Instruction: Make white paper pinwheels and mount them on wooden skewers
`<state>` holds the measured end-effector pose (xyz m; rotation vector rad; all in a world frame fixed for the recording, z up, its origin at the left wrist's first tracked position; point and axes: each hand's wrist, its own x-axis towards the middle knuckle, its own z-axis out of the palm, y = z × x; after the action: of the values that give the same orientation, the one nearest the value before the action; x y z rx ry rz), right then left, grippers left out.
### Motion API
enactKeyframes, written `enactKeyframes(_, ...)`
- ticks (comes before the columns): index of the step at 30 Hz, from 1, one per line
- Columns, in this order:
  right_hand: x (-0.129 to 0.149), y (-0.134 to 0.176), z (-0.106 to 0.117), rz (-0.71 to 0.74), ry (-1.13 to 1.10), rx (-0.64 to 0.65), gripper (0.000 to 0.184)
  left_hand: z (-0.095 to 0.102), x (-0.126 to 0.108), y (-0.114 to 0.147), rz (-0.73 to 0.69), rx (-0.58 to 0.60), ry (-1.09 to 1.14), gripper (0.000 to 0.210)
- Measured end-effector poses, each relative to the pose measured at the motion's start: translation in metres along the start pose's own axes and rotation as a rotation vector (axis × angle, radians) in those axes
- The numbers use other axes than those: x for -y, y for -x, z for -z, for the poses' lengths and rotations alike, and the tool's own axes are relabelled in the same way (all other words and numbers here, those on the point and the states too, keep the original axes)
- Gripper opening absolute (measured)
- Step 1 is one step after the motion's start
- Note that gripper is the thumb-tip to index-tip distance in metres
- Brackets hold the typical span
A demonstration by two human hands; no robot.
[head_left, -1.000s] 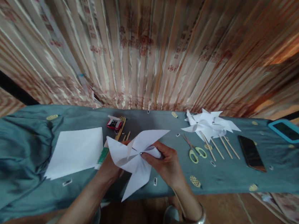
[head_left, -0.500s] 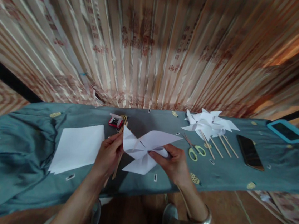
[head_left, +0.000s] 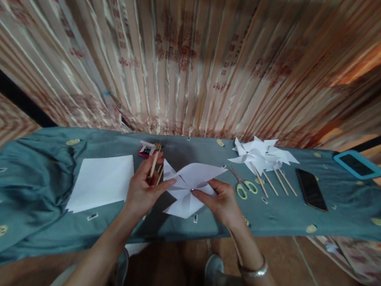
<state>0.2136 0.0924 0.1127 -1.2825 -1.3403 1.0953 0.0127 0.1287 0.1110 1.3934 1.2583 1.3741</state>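
Observation:
A white paper pinwheel is held over the table in front of me, its blades folded in to the middle, where a small dark pin head shows. My right hand pinches it, with the thumb close to that pin. A thin wooden stick stands up tilted in the fingers of my left hand. The left thumb reaches across to the pinwheel's left blade and appears to touch it. More wooden sticks lie on the table, partly hidden behind my left hand.
On the green-clothed table lie a stack of white paper, a small red box of pins, scissors, several finished pinwheels, a black phone and a blue-framed tablet. A curtain hangs behind.
My left hand has picked up a wooden stick and now tilts it upright, its thumb moved onto the pinwheel. The right hand keeps its pinch; the view has shifted slightly.

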Motion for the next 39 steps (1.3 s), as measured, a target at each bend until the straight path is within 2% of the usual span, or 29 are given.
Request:
enactKeyframes(2,-0.004,-0.002,0.000,-0.023,-0.005,-0.001,0.020,0.001,0.002,-0.001,-0.051,0.006,-0.039,0.060)
enactKeyframes(7,-0.007,-0.004,-0.002,-0.057,-0.051,0.005,0.023,0.001,-0.001,0.001,-0.268,0.035,-0.141,0.027)
enactKeyframes(12,-0.004,-0.004,-0.005,-0.091,-0.099,-0.001,0.022,0.003,-0.006,0.005,-0.344,0.066,-0.264,0.021)
enactKeyframes(15,-0.003,-0.005,-0.006,-0.124,-0.182,-0.047,0.023,0.005,-0.007,0.002,-0.245,-0.018,-0.210,0.034)
enactKeyframes(18,-0.002,-0.007,-0.005,-0.165,-0.291,-0.099,0.026,0.004,-0.003,-0.002,0.026,-0.057,-0.027,0.047)
enactKeyframes(21,-0.003,-0.008,-0.006,-0.219,-0.391,-0.119,0.031,0.000,0.002,-0.003,0.285,0.012,0.178,0.047)
enactKeyframes(23,-0.004,-0.008,-0.006,-0.245,-0.440,-0.114,0.031,-0.003,0.004,-0.001,0.382,0.110,0.256,0.042)
enactKeyframes(25,-0.006,-0.007,-0.006,-0.259,-0.473,-0.111,0.031,-0.003,0.003,0.001,0.422,0.206,0.293,0.039)
enactKeyframes(27,-0.006,-0.007,-0.006,-0.266,-0.493,-0.113,0.030,-0.002,0.001,0.002,0.420,0.231,0.311,0.038)
enactKeyframes(33,-0.005,-0.010,0.001,-0.285,-0.528,-0.151,0.029,-0.001,0.000,-0.002,0.440,0.060,0.367,0.038)
enactKeyframes(36,-0.007,-0.013,0.003,-0.281,-0.544,-0.171,0.030,-0.011,0.014,-0.006,0.522,-0.022,0.477,0.046)
enactKeyframes(39,-0.012,-0.015,0.005,-0.277,-0.543,-0.156,0.032,-0.022,0.039,-0.010,0.537,-0.004,0.491,0.049)
